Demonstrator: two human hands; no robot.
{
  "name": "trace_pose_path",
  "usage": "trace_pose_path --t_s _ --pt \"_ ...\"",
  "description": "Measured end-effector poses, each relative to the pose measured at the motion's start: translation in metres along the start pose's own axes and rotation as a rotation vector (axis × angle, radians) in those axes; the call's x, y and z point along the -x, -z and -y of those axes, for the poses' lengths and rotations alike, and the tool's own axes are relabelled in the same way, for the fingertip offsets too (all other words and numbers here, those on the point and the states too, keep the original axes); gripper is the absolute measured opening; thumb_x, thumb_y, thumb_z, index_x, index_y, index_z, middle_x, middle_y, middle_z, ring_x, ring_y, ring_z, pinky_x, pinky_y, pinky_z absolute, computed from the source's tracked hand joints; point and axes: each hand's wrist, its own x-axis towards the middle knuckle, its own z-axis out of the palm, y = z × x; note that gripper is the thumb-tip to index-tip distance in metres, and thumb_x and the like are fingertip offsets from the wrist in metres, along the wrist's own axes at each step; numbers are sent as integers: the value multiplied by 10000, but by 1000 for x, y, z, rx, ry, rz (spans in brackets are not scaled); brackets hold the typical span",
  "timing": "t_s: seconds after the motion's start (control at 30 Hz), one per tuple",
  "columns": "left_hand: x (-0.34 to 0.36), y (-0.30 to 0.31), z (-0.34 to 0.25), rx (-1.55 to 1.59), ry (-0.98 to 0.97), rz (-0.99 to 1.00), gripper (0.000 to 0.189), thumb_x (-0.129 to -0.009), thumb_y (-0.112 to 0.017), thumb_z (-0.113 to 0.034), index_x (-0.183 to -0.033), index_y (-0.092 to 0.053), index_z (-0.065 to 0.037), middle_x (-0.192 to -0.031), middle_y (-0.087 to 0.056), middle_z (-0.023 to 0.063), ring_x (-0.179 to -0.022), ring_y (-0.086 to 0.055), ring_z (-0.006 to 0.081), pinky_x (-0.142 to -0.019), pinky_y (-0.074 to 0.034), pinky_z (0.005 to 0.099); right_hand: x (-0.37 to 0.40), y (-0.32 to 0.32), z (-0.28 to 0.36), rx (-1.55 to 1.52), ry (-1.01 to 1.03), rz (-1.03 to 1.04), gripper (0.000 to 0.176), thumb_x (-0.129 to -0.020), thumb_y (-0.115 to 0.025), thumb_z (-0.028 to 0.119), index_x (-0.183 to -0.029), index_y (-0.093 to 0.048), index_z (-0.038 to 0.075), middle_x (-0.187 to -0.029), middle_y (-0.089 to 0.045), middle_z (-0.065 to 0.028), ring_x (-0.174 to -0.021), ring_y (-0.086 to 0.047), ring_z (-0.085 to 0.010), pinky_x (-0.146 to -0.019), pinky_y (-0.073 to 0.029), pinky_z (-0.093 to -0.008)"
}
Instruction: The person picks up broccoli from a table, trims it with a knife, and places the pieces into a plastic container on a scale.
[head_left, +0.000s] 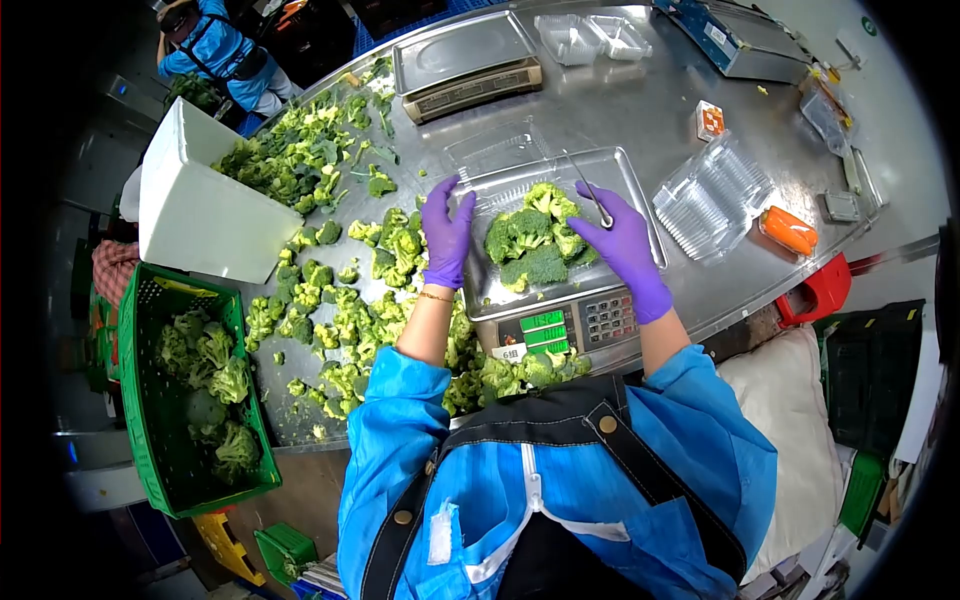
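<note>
Blue jacket [575, 490], broccoli [532, 238] between gloved hands [447, 232] [624, 245]

The left grip [447, 232] flanks broccoli [530, 235] opposite the right grip [622, 242] holding a metal tool [588, 187].

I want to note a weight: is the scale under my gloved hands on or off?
The scale is on: its display glows green beside the keypad. I can't make out the reading reliably.
</note>
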Motion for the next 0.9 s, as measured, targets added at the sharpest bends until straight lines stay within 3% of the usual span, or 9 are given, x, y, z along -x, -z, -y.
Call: trace_pose_path --t_s 0.13,0.3,0.37,0.47,0.63,0.73,0.77,0.9 --pt "14 0 -31 -243 -313 331 511 -725 -706 -270 -1169 -543 -75 -1166 -540 110 -1120 -469 260 -974 -341 359 -6 -7 7 111 -44 52 569 -696 -730 175 -1210 -523 47 -1175 -573 -108 -1106 -530 -198 -931 -405 -288" --pt "24 -11 -49 -343 -373 421 567 -683 -729 -275 -1175 -533 -75 -1161 -525 124 -1103 -460 287 -970 -343 371 -4 -10 -9 241 -42 24 496 -689 -733 256 -1124 -587 70 -1076 -621 -112 -972 -608 -229 -840 -471 -314" --pt "24 -13 -53 -368 -352 458 572 -673 -732 -285 -1167 -537 -71 -1141 -536 130 -1090 -464 300 -958 -350 384 -3 -9 -13 120 9 -106 441 -698 -727 220 -1090 -604 59 -1025 -638 -117 -915 -626 -212 -799 -487 -303" --pt "22 -14 -40 -361 -400 370 587 -646 -729 -368 -1125 -558 -75 -1074 -567 141 -1043 -488 324 -930 -363 413 -2 1 -3 -36 -23 -173 406 -703 -725 180 -1074 -613 56 -1006 -642 -115 -904 -624 -183 -770 -492 -281" --pt "26 -8 -51 -279 -367 279 455 -700 -716 -252 -1084 -574 -53 -1053 -582 117 -1021 -505 284 -909 -379 372 -2 -2 -2 -8 43 -220 387 -709 -724 156 -1059 -616 32 -992 -647 -103 -914 -614 -160 -788 -478 -268" --pt "29 -3 -47 -237 -371 194 408 -707 -707 -237 -1058 -594 -64 -1020 -585 104 -998 -511 276 -903 -376 364 3 1 16 35 -55 -241 375 -709 -723 153 -1051 -623 35 -988 -648 -100 -919 -611 -158 -803 -470 -268" --pt "30 -1 -46 -241 -385 172 385 -713 -699 -222 -1049 -597 -66 -1008 -590 96 -990 -515 273 -903 -370 360 1 0 6 -19 60 -256 368 -712 -722 157 -1046 -627 37 -988 -648 -97 -912 -613 -159 -796 -470 -270" --pt "34 1 -44 -211 -372 150 332 -719 -695 -204 -1008 -607 -66 -996 -598 82 -974 -520 253 -885 -374 355 3 0 0 46 46 -242 375 -716 -720 177 -1053 -625 43 -979 -647 -107 -882 -616 -156 -741 -473 -264"
